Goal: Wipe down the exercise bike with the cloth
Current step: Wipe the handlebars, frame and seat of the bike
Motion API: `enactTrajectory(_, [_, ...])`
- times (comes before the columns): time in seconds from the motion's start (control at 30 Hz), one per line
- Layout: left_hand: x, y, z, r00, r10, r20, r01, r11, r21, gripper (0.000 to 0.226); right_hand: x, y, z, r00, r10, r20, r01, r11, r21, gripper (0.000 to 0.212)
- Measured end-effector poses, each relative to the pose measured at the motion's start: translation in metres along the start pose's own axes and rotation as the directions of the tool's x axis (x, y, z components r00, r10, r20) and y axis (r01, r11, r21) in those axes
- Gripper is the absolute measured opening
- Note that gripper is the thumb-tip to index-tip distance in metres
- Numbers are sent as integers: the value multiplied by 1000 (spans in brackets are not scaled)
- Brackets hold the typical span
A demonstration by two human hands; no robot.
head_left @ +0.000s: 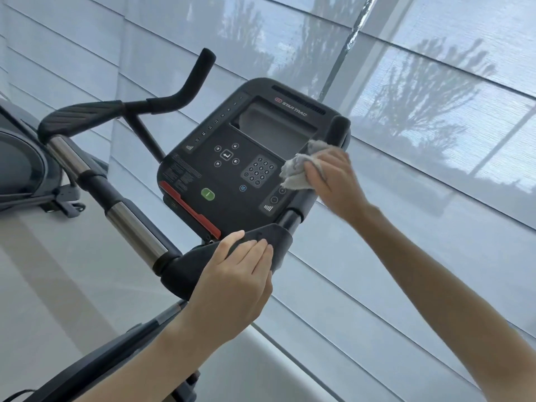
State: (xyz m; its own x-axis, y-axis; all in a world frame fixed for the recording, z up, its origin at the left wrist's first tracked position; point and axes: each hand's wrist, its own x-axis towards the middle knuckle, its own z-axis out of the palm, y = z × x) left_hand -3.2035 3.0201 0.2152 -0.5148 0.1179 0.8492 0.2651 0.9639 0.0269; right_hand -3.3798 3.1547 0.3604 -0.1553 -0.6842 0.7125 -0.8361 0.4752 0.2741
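The exercise bike's black console (232, 158) fills the middle of the head view, with a dark screen, a keypad, a green button and a red strip along its lower edge. My right hand (333, 181) holds a crumpled grey cloth (301, 166) against the console's right side, just below the screen. My left hand (235, 282) grips the black arm pad (261, 242) of the handlebar below the console, thumb on top. The handlebar (124, 219) with chrome sections runs up to the left and ends in a raised black grip.
Another exercise machine (26, 175) stands at the far left. Sheer white blinds (435, 111) cover the window behind the bike, with tree shapes showing through. A pale floor (43, 285) lies below at the left.
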Motion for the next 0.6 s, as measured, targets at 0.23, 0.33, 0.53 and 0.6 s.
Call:
enactTrajectory(0.23, [-1,0,4,1000,-1,-7,1,1000,6,35,28,67,-2,942,-290,169,330,699,-635,23])
enactTrajectory(0.33, [-1,0,6,1000,-7,-21,7,1000,-4,34,21,72,10,955,-267,129,290,753,-590,23])
enactTrajectory(0.53, [-1,0,5,1000,-15,-14,15,1000,6,33,-4,45,32,969,-193,154,234,919,-318,22])
enactTrajectory(0.6, [-2,0,5,1000,-11,-2,11,1000,6,33,-10,31,35,980,-85,180,118,977,-179,21])
